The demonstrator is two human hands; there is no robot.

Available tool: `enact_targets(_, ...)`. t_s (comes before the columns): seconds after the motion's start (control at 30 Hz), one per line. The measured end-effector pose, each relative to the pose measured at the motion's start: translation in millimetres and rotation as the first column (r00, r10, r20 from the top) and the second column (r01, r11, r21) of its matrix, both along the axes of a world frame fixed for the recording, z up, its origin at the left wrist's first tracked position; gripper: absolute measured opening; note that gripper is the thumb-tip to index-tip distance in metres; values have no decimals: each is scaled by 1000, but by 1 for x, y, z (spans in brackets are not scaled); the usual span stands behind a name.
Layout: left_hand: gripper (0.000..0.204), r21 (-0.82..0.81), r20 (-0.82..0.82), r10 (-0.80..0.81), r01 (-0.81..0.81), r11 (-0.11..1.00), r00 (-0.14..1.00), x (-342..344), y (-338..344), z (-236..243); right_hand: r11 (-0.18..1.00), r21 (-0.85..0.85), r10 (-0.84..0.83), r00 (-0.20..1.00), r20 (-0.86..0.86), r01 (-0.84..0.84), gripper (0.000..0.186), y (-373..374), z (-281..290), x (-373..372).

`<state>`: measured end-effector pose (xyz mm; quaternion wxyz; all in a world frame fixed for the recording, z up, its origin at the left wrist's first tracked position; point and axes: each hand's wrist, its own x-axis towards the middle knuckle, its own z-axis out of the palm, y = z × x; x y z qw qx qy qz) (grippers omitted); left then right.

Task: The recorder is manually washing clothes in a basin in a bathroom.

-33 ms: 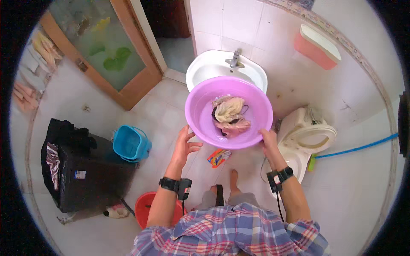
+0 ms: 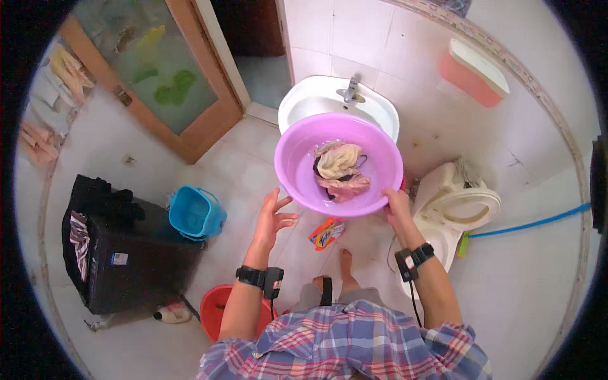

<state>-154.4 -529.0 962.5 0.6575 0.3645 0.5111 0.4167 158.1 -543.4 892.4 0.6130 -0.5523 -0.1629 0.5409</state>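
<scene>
A round purple basin (image 2: pixel 379 151) rests in front of and partly over the white sink (image 2: pixel 296 104). Cream, pink and dark wet clothes (image 2: pixel 340 163) lie bunched in the middle of it. At the basin's lower right rim, my right hand (image 2: pixel 398 208) grips the edge, its fingers partly hidden beneath. My left hand (image 2: pixel 274 218) is open by the lower left rim, fingers spread and holding nothing. Below the basin, an orange packet (image 2: pixel 326 233) lies on the floor. Both wrists wear black straps with small boxes.
On the left stand a blue bucket (image 2: pixel 193 215) and a black washing machine (image 2: pixel 139 253) with dark clothes on top. A red tub (image 2: pixel 218 301) is near my left elbow. The toilet (image 2: pixel 437 240) is on the right, a blue hose (image 2: pixel 532 221) beyond it. A wooden-framed door (image 2: pixel 209 120) stands open.
My left hand has come slightly away from the basin's rim. The basin has shifted up a little, and a bit of red shows past its right edge.
</scene>
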Motion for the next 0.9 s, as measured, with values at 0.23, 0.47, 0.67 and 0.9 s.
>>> enact_targets(0.23, 44, -44, -38, 368, -369, 928, 929, -87, -152, 31, 998, -28, 43, 990, -136, -48, 29, -29, 36, -25)
enact_targets(0.47, 38, -68, 136, 585, -582, 810, 799, -154, -226, -24, 995, -26, -97, 972, -212, 94, 30, -6, 31, -56)
enact_targets(0.67, 29, -205, 130, 678, -649, 733, 724, -157, -238, -64, 990, -20, -139, 953, -270, 139, 16, -1, 15, -48)
enact_targets(0.9, 26, -266, 84, 719, -680, 684, 690, -144, -270, -121, 964, 78, 267, 923, -279, -255, 41, -86, -26, -64)
